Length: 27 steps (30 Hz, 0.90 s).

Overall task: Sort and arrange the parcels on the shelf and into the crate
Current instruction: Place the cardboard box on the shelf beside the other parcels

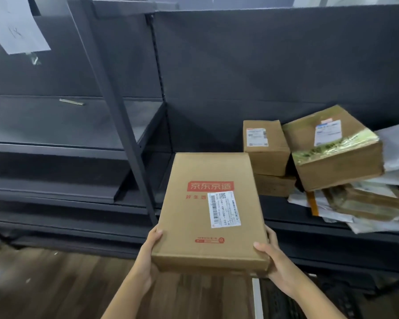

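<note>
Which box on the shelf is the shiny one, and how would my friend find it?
Look at the dark metal shelf and go to the heap of parcels at its right end. The shiny box sits tilted on top, right of a small plain brown box. Only it has glossy yellowish tape across its top, under a white label.

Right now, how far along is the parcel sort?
Done: two small cartons stacked on the shelf, a taped box leaning beside them. In hand: the flat red-logo carton, left hand and right hand at its near corners. Left: the loose mailer pile at right. No crate in view.
</note>
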### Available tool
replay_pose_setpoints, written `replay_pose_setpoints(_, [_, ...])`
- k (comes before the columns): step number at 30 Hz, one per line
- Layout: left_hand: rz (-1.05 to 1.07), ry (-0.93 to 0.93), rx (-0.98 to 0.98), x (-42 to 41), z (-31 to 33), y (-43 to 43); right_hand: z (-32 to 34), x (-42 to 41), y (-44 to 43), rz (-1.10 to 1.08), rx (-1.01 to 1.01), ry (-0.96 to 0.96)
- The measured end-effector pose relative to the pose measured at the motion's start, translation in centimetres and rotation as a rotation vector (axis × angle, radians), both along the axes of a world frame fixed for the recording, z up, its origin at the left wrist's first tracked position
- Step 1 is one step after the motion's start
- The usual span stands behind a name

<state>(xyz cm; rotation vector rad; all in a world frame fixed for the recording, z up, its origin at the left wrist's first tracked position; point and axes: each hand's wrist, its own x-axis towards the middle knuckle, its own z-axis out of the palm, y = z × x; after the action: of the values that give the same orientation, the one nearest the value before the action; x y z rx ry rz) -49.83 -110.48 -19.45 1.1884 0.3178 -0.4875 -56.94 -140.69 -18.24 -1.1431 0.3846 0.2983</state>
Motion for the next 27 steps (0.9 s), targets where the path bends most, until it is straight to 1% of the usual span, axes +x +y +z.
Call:
replay_pose_setpoints(5, [0.032, 0.042, 0.024, 3.7, -0.6, -0.5, -0.6, 3.8, 0.0, -0.037, -0.007, 0.033])
replay_pose_setpoints(9, [0.025, 0.1, 0.019, 8.7, -1.1, -0.5, -1.7, 7.8, 0.8, -0.092, 0.004, 0.064])
replay_pose_setpoints(13, [0.006, 0.105, -0.002, 13.8, -1.3, -0.2, -2.5, 12.1, 2.1, -0.149, 0.012, 0.084])
replay_pose_setpoints(17, [0.021, 0.169, -0.013, 17.9, -2.2, -0.1, -3.3, 15.7, 3.1, -0.211, -0.012, 0.107])
replay_pose_setpoints(19, [-0.003, 0.2, 0.007, 19.3, -2.7, -0.1, -3.9, 17.0, 3.2, -0.244, -0.009, 0.124])
replay_pose_setpoints(23, [0.001, 0.323, 0.048, 20.6, -3.8, -0.4, -5.3, 18.5, 3.0, -0.297, 0.002, 0.182])
replay_pose_setpoints(27, [0.002, 0.318, 0.069, 21.7, -5.0, -1.2, -6.5, 19.4, 2.8, -0.337, 0.01, 0.239])
